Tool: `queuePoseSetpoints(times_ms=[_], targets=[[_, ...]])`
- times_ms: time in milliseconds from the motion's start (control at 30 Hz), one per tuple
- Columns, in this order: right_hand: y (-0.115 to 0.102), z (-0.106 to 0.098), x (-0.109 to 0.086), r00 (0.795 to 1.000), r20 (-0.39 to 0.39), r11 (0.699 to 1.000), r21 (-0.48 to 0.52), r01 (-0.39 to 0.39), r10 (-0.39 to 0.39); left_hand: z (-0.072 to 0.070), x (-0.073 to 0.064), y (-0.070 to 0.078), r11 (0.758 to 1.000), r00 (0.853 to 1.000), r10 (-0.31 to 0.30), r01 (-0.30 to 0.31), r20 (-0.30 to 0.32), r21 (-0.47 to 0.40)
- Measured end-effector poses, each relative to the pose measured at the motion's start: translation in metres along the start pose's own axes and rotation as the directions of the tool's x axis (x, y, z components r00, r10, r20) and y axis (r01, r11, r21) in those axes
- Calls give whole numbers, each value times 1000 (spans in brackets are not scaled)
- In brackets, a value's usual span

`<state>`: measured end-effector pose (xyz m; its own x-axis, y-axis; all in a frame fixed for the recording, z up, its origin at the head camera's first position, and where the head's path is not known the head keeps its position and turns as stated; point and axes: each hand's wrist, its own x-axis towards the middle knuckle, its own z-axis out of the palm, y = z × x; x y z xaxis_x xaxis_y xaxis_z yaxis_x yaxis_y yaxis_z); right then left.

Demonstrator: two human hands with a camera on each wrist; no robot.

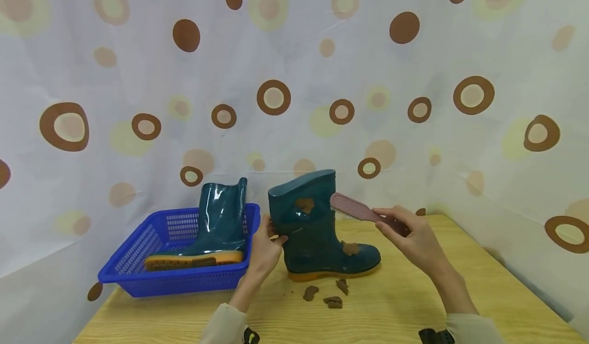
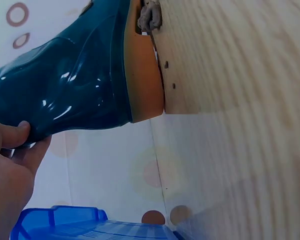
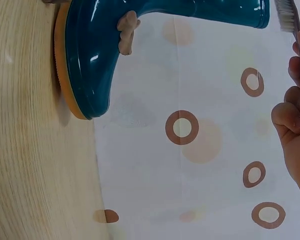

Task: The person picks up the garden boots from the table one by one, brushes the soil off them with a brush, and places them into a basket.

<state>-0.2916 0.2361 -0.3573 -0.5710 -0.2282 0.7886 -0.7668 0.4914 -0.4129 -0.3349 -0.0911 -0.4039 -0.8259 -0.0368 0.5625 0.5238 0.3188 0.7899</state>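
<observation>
Our left hand (image 1: 264, 248) holds the green boot (image 1: 313, 239) at the back of its shaft, with the thumb on the side that faces us. This boot stands upright on the wooden table (image 1: 405, 308), its yellow-orange sole down and its toe pointing to the right. On the boot we see two brown patches: one patch (image 1: 304, 205) high on the shaft, and one lump (image 1: 350, 248) over the front of the foot.

Our right hand (image 1: 416, 235), to the right of the boot and above its toe, grips the handle of a pink brush (image 1: 352, 207) between thumb and fingers. The brush head is near the upper shaft of the boot, and the right wrist view shows a small gap between the bristles and the boot.

On our side of the boot, three brown pieces (image 1: 310, 293) lie near its sole. To the left of the boot, past our left hand, is a blue basket (image 1: 184, 284). Inside it rests a second green boot (image 1: 221, 219), toe to the left, with its sole partly turned toward us and its shaft rising above the rim. Behind the boot hangs a white sheet (image 1: 294, 42) with brown, beige and yellowish circles.
</observation>
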Motion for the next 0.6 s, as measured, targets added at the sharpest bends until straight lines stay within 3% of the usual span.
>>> queuePoseSetpoints(times_ms=[333, 600], targets=[[-17, 11, 4, 998, 2, 998, 20, 59, -59, -6, -7, 2, 994, 995, 98, -99, 28, 34], [-9, 21, 3, 996, 35, 997, 12, 79, -79, -9, -7, 1, 999, 994, 54, -53, 95, -7]])
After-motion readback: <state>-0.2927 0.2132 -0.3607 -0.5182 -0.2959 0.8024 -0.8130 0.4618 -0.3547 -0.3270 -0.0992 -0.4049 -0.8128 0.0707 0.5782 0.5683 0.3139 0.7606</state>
